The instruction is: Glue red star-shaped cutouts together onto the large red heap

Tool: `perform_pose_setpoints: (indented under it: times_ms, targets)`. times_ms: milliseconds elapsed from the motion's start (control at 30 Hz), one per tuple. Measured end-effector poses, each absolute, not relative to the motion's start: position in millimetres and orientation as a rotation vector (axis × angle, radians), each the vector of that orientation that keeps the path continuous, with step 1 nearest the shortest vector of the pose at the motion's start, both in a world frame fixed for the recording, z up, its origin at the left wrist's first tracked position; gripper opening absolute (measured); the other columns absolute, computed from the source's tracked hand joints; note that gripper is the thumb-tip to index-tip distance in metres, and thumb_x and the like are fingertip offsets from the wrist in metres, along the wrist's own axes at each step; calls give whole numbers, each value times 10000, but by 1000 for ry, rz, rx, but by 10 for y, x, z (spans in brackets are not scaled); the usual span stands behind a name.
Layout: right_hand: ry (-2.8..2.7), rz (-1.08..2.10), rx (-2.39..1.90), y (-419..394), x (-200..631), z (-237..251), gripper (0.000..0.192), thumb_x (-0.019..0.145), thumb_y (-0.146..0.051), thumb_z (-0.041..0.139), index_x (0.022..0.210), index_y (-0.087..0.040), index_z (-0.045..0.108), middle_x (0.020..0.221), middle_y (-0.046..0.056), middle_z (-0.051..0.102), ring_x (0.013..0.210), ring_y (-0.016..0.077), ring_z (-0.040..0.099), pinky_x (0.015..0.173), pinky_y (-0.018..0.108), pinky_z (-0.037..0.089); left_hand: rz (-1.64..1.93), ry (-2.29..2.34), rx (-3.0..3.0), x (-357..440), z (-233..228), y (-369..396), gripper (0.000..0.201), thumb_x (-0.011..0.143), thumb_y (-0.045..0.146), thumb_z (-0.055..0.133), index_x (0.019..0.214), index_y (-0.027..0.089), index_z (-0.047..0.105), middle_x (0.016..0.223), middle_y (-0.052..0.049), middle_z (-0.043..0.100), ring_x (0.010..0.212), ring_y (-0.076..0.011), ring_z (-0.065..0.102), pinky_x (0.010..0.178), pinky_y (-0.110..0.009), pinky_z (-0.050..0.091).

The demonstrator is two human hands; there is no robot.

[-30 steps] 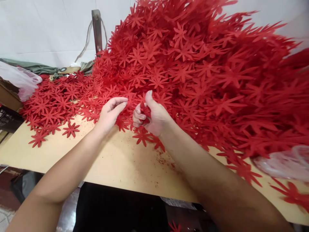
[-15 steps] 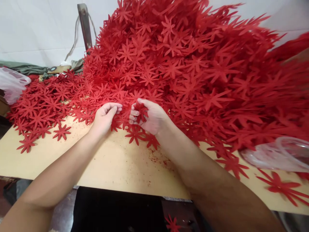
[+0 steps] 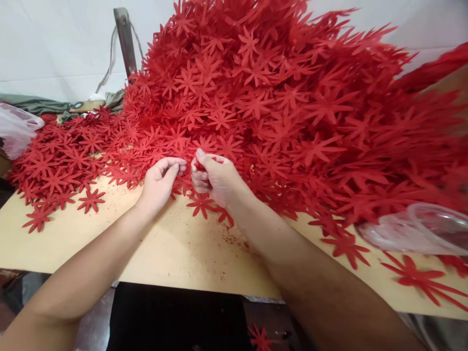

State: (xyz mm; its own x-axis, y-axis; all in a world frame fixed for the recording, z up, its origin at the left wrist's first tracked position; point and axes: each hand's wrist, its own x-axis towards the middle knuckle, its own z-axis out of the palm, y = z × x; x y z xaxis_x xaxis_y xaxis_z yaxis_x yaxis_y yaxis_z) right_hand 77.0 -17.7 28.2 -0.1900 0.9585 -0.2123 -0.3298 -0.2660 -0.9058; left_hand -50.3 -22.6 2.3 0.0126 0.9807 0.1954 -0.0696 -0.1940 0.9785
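My right hand [image 3: 215, 179] is curled closed, its thumb lying over the bent index finger. A bit of a red flower-shaped cut-out [image 3: 198, 166] shows between its fingers; the rest of that piece is hidden. Just to the left, my left hand [image 3: 160, 179] has its thumb and fingertips pinched together. What those fingertips hold, if anything, cannot be made out against the red behind them. The two hands are a small gap apart, at the front foot of a big heap of red flower-shaped cut-outs [image 3: 256, 105].
A lower heap of cut-outs [image 3: 54, 163] spreads leftward. Clear plastic bags lie at the left [image 3: 18, 127] and right [image 3: 398, 231]. A metal upright [image 3: 125, 41] stands by the white wall. Red crumbs dot the pale tabletop [image 3: 175, 248]. One cut-out [image 3: 260, 337] is below the table edge.
My right hand has turned and its fingers have closed further, hiding most of the red piece that showed in the palm. My left hand stays pinched, nearly in place. The view shifted slightly.
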Motion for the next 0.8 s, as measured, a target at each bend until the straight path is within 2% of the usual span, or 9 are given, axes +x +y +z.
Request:
perform_pose_setpoints:
  times_ms: [167,267,333,433,567,667,800]
  targets:
    - [-974,1735,-913,-164,856,298,600,734,-768,428,593,-192,516,461,-18,438,435,97,442,431,237,389,1366,943,1290,-492,-18,-240,109,848,208,533,845,170,635,779,-12,665,748,-103,609,767,-250,498]
    - [-958,1796,-824,-171,890,336,661,763,-787,313,647,-193,577,523,10,496,518,122,503,504,259,438,1408,911,1238,-509,-56,-215,125,866,250,518,917,188,613,795,-7,660,723,-105,608,740,-263,508]
    - [-880,1835,-797,-149,898,326,667,786,-770,291,653,-185,582,542,13,510,520,119,506,526,267,449,1452,975,1271,-531,-65,-196,133,861,253,531,930,185,622,839,-14,660,779,-103,610,803,-260,501]
    - [-694,1764,-824,-79,918,275,601,850,-676,308,593,-180,528,504,-4,470,467,101,460,512,265,435,1451,1051,1346,-554,-51,-183,160,852,275,550,945,172,630,898,-31,665,858,-112,615,875,-268,487]
    - [-553,1605,-829,-23,966,252,433,922,-389,347,558,-182,456,469,-30,419,427,78,397,482,233,391,1415,1055,1439,-543,-35,-195,207,833,328,579,952,166,629,927,-46,671,883,-130,623,879,-288,496]
    - [-571,1591,-803,-34,957,260,329,892,-250,383,592,-172,492,469,-40,432,428,64,396,475,208,375,1408,1057,1486,-528,-48,-196,213,820,329,595,952,165,631,952,-55,674,921,-140,625,888,-292,496]
    - [-619,1579,-807,-49,890,213,199,800,-166,466,619,-152,546,479,-53,472,430,52,418,465,198,374,1429,1057,1503,-522,-61,-190,203,823,304,584,958,161,632,961,-58,673,928,-136,625,905,-294,491]
